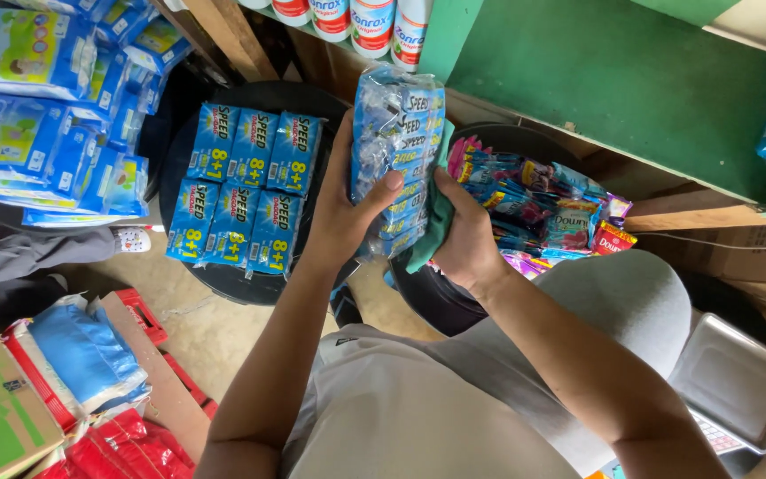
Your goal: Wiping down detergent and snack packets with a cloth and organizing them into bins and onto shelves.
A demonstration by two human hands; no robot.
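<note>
Head view is showing the left hand (340, 213) gripping a clear bundle of blue sachets (396, 151) upright, fingers closed around its left edge. The right hand (467, 239) is pressing a green cloth (433, 213) against the bundle's right side, fingers closed on it, above two black tubs (223, 275), between the left one's blue packets (246, 191) and the right one's colourful sachets (543, 208).

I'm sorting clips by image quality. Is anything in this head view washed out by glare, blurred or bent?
Head view: even daylight, soft shadows. Glare streaks the clear wrap of the blue sachet bundle held by the left hand and right hand. The hands look sharp. The wide lens bends the wooden beam near the top edge. The black tub is dark underneath.
</note>
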